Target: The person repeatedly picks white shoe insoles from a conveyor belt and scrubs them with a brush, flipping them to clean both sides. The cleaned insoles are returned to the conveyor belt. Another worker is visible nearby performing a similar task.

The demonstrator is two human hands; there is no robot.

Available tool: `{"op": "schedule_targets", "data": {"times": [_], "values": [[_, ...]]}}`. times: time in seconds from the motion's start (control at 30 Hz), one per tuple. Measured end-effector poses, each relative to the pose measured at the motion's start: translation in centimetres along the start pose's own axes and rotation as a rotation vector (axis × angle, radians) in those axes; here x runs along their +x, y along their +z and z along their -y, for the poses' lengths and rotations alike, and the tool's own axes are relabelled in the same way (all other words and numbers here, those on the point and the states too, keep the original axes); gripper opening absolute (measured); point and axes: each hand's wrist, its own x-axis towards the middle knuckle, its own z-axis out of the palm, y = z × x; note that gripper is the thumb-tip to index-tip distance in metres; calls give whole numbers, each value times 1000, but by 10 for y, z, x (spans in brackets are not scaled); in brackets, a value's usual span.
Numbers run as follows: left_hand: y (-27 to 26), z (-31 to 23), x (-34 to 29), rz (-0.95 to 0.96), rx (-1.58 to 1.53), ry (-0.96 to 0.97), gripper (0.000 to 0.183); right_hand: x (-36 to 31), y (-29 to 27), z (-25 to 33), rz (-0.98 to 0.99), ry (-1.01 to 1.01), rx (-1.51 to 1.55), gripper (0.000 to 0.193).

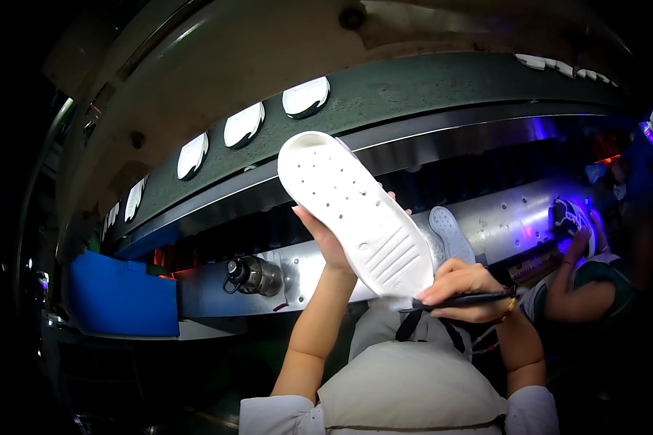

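My left hand (328,239) is closed around the side of a white shoe sole (363,217), holding it up and tilted over the bench. Small holes dot the sole's upper part, and slanted grooves run across the lower part. In my right hand (464,286) is a brush (479,298) with a dark handle, its fingers wrapped round it. The brush's blurred tip lies at the sole's lower end and seems to touch its edge. Beyond my right hand, a second pale sole (450,230) lies on the metal bench (315,270).
A green conveyor belt (406,83) runs across the far side, carrying several white soles (244,125). On the bench at left stands a dark-lidded bottle (255,275), beside a blue panel (120,293). At right, a co-worker (584,290) handles a shoe under violet light.
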Motion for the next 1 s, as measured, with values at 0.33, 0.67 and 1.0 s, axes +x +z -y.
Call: {"op": "schedule_targets", "data": {"times": [0.33, 0.67, 1.0], "values": [[6, -10, 7, 67, 93, -21, 88, -7, -3, -29, -82, -38, 369, 24], [32, 31, -31, -266, 162, 32, 101, 8, 29, -25, -492, 102, 1005, 18], [9, 17, -26, -107, 31, -64, 73, 15, 25, -3, -283, -14, 329, 17]]}}
